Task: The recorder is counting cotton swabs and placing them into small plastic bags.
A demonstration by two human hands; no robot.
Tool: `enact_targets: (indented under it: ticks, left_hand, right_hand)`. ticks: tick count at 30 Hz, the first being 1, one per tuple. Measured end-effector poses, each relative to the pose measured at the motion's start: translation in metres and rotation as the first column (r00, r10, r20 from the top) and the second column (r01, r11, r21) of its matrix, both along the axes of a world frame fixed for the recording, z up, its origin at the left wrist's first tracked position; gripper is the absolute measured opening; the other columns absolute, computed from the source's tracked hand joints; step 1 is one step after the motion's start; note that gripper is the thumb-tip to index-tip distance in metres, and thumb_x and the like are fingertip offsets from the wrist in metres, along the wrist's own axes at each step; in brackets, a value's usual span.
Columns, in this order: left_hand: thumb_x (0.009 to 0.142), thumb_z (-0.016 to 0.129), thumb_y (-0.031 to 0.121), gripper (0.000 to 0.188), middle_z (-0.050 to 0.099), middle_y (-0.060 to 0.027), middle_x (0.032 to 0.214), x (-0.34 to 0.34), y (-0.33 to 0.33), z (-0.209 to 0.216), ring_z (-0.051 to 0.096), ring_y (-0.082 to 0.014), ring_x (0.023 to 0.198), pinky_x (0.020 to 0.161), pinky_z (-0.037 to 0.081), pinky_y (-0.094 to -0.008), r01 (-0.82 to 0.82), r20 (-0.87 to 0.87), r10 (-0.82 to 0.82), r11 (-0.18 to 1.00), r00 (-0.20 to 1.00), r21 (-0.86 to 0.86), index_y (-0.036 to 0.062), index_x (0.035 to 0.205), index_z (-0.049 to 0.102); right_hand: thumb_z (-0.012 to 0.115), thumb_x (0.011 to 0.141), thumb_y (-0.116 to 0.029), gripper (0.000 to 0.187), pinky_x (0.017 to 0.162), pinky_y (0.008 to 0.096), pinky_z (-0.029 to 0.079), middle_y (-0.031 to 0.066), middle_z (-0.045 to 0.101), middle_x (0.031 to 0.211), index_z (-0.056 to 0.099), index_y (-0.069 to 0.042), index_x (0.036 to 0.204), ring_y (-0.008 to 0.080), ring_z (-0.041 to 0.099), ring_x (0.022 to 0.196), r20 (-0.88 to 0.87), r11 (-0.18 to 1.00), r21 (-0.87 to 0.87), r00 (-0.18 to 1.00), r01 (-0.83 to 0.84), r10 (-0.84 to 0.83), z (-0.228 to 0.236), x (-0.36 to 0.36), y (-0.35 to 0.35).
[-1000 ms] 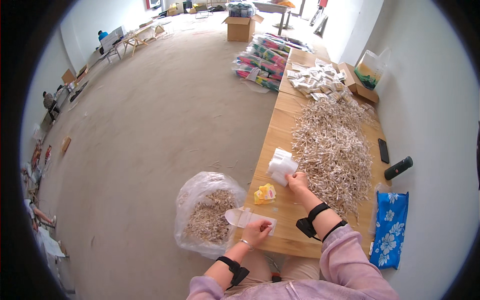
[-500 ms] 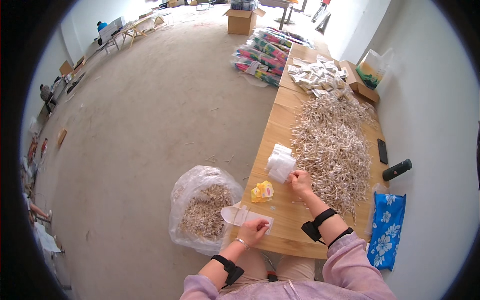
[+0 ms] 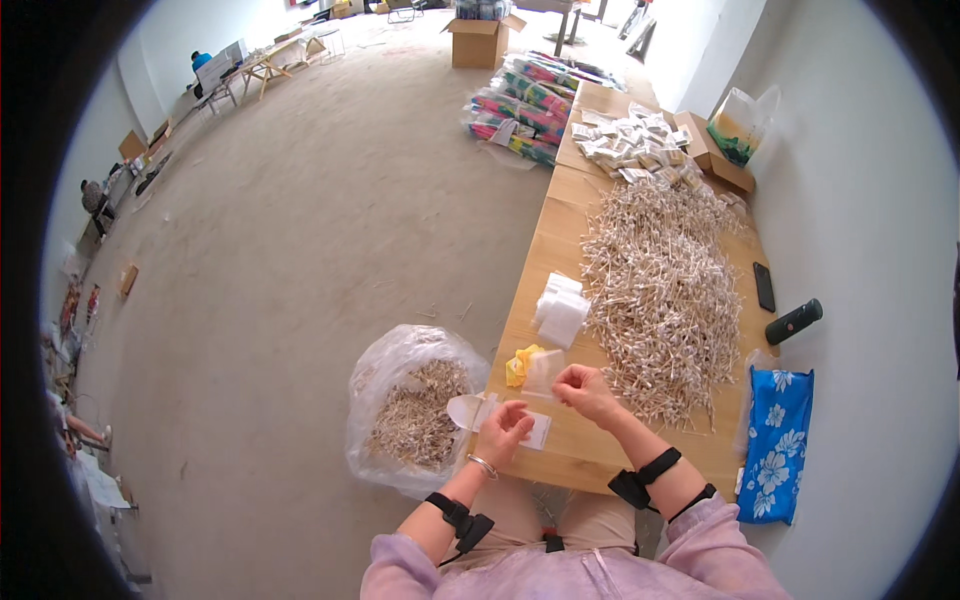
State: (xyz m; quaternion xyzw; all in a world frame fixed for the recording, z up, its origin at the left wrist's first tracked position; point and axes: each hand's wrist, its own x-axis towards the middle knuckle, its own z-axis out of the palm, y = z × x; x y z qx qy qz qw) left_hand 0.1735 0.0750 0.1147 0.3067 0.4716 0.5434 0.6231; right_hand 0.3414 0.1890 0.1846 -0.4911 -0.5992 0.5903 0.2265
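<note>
1. Right hand [image 3: 588,393]: thumb and fingers pinched on one clear bag [image 3: 543,372], near corner; bag beside the yellow cards, over the table [image 3: 560,235].
2. Left hand [image 3: 503,436]: fingers curled over one pale strip [image 3: 541,432]; cannot tell whether tips meet or grip.
3. Yellow cards [image 3: 515,367]: one overlapping cluster, number unclear.
4. White packets [image 3: 563,315]: one pile, several.
5. Swabs: two masses, one table heap [image 3: 665,295], one in a clear sack [image 3: 362,425].
6. Wall side: one phone [image 3: 764,287], one bottle [image 3: 794,322], one blue flowered pack [image 3: 775,445].

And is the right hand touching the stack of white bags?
Apart. The head view shows bare tabletop between the right hand and the stack of white bags.
</note>
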Motion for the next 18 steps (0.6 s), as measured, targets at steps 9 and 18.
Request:
enact_targets:
  ticks: [9, 18]
  left_hand:
    - [0.090, 0.063, 0.016, 0.014, 0.066, -0.0035, 0.080, -0.022, -0.002, 0.033, 0.062, -0.0105, 0.069, 0.064, 0.053, -0.0252, -0.367, 0.004, 0.367, 0.930, 0.930, 0.011, 0.0031, 0.096, 0.064]
    - [0.091, 0.062, 0.016, 0.014, 0.067, -0.0058, 0.084, -0.032, -0.006, 0.052, 0.064, -0.0123, 0.071, 0.065, 0.055, -0.0267, -0.512, 0.058, 0.510, 0.859, 0.858, 0.012, 0.0044, 0.098, 0.060]
  right_hand:
    - [0.071, 0.082, -0.022, 0.026, 0.061, 0.0236, 0.048, 0.0006, 0.062, 0.076, 0.065, 0.000, 0.095, 0.0073, 0.056, 0.069, -0.128, 0.990, -0.138, 0.992, -0.039, 0.021, 0.011, -0.041, -0.049]
    - [0.065, 0.088, -0.018, 0.014, 0.060, 0.0230, 0.048, 0.0029, 0.065, 0.078, 0.065, -0.005, 0.084, 0.0091, 0.060, 0.069, -0.233, 0.960, -0.280, 0.970, 0.000, -0.067, 0.011, -0.064, -0.061]
